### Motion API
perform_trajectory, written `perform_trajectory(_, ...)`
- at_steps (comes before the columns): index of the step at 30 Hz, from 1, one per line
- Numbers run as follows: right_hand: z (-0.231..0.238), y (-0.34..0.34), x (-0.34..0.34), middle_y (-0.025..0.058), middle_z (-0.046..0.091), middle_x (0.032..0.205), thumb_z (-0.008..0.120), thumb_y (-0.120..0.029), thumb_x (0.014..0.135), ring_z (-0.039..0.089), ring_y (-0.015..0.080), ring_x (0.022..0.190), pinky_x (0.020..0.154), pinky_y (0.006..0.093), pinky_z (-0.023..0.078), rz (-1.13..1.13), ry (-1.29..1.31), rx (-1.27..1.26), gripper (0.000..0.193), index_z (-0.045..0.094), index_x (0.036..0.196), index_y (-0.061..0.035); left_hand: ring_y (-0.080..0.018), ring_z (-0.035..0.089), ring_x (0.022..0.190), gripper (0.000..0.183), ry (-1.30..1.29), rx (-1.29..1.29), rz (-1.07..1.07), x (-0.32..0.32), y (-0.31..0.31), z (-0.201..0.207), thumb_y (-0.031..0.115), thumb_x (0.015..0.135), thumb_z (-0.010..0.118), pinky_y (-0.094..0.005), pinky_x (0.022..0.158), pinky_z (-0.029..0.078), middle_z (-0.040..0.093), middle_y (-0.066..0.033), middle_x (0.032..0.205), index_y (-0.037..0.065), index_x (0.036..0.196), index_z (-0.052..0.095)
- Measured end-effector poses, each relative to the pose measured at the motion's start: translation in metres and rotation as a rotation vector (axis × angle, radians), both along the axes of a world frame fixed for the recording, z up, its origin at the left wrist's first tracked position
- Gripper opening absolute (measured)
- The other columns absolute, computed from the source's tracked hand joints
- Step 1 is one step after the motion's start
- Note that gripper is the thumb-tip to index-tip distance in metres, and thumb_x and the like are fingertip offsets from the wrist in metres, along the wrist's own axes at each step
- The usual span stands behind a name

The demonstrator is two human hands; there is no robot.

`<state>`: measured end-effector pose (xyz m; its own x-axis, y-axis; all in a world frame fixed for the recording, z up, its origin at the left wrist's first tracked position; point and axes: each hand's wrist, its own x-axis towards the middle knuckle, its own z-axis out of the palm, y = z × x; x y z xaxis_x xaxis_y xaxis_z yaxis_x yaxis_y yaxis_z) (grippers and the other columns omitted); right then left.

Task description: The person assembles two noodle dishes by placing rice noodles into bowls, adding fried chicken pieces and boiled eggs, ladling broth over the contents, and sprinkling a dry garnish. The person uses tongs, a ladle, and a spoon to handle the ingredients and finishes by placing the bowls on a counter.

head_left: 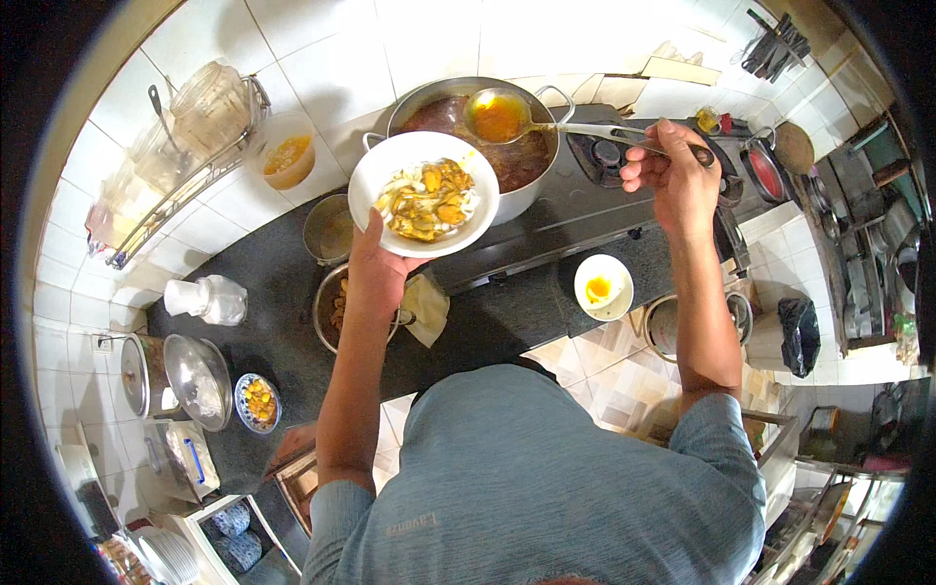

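Note:
My left hand (382, 255) grips the rim of a white bowl (365, 185) from below. In the bowl lie white noodles with brown and yellow pieces (429, 200) on top. My right hand (680, 168) is closed round the dark handle of a long metal ladle (585, 129). The ladle's cup holds orange-brown broth (498, 115) and hangs above a large metal pot (552, 156). Reddish-brown broth (526, 161) fills the pot, which stands on the stove behind the bowl. The bowl hides the pot's near left side.
A small white bowl (604, 304) with a yolk-like yellow blob rests near the counter's front edge. Left of my left arm are a metal pot (327, 310) with a cloth (426, 307), a patterned bowl (256, 402) and a metal basin (222, 370). A wall rack (180, 210) holds plastic containers.

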<state>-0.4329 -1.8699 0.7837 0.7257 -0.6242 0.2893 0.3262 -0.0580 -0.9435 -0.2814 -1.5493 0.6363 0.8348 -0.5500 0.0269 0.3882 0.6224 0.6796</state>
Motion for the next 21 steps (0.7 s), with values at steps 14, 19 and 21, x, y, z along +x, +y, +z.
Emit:
perform_trajectory(14,-0.015,-0.028,-0.068,0.0221,0.070,0.084,0.060,-0.019,0.103,0.069,0.0301,0.062,0.058,0.0391,0.059,0.443,-0.184,-0.490,0.029,0.066,0.098,0.0089,-0.0258,0.055,0.136,0.061,0.205,-0.074,0.100,-0.068,-0.031,-0.020,0.039,0.106,0.054,-0.0447,0.112,0.048,0.055,-0.0125,0.147,0.003,0.152,0.038)
perform_trajectory(19,-0.051,-0.056,-0.088,0.0157,0.069,0.081,0.057,-0.034,0.106,0.064,0.0248,0.058,0.049,0.0335,0.051,0.262,-0.073,0.106,0.033,0.061,0.105,-0.0016,-0.0267,0.052,0.139,0.062,0.211,-0.042,0.207,-0.093,-0.019,-0.042,0.040,0.106,0.054,-0.0454,0.115,0.044,0.050,-0.0122,0.153,0.004,0.153,0.038)
perform_trajectory(21,-0.068,-0.068,-0.108,0.0126,0.068,0.079,0.056,-0.036,0.106,0.062,0.0224,0.057,0.046,0.0319,0.048,0.177,-0.059,0.329,0.031,0.062,0.106,-0.0057,-0.0279,0.049,0.141,0.063,0.214,-0.081,0.224,-0.104,-0.006,-0.050,0.041,0.106,0.053,-0.0467,0.117,0.042,0.049,-0.0133,0.154,0.005,0.154,0.037)
